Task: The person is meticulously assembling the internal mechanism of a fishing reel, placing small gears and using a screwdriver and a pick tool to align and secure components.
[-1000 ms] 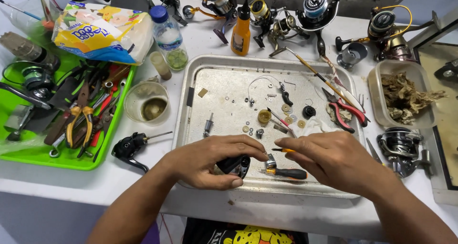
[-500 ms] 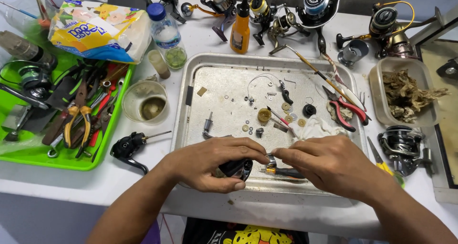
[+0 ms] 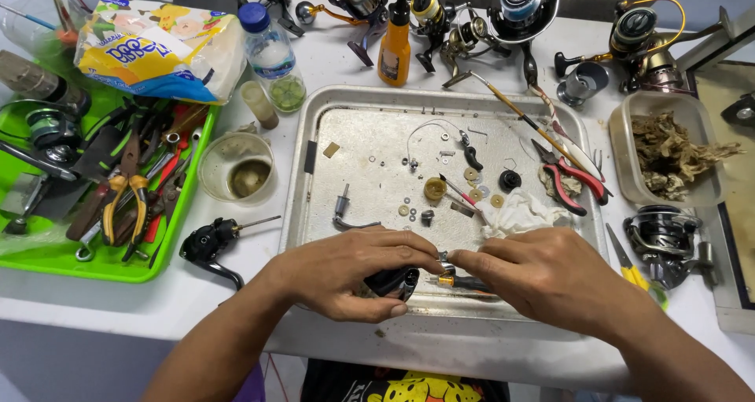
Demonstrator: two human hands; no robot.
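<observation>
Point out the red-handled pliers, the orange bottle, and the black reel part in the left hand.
red-handled pliers [image 3: 568, 180], head view, on the red handle.
orange bottle [image 3: 394, 56], head view, on the orange body.
black reel part [image 3: 391, 281], head view, on the dark body showing under the left hand [image 3: 346, 272].

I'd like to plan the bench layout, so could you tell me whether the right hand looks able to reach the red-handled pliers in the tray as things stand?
Probably yes. The red-handled pliers lie uncovered in the metal tray, just beyond the right hand, with only a white cloth between. The hand is busy on a small part, though.
</observation>
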